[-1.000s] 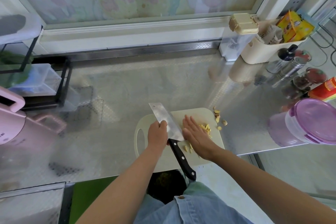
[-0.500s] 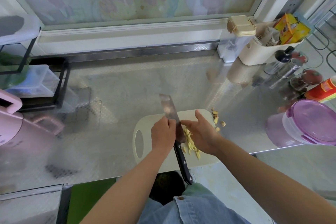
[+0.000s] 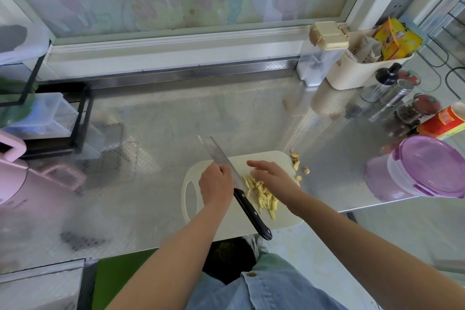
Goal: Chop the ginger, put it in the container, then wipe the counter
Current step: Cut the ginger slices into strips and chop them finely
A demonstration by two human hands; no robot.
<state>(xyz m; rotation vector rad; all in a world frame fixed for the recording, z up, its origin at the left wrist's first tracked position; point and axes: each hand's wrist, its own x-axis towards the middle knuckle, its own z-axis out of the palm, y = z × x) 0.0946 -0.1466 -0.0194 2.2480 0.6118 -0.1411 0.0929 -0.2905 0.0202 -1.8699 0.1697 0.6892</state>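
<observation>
Pale yellow ginger (image 3: 261, 195), white board (image 3: 274, 157)
I'm gripping a black-handled knife (image 3: 251, 214); the purple-lidded container (image 3: 427, 166) is sitting on a silvery, embossed counter (image 3: 176, 121).

bare counter (image 3: 176, 118) behind cutting board (image 3: 264, 158), jars (image 3: 412, 113) possibly crowding right

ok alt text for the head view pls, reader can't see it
A person's left hand grips a knife beside a pile of chopped ginger on a white cutting board, the open right hand over the pile's far end. The board lies on a steel counter, with ginger scraps off its far right corner and a purple-lidded container further right.
</observation>
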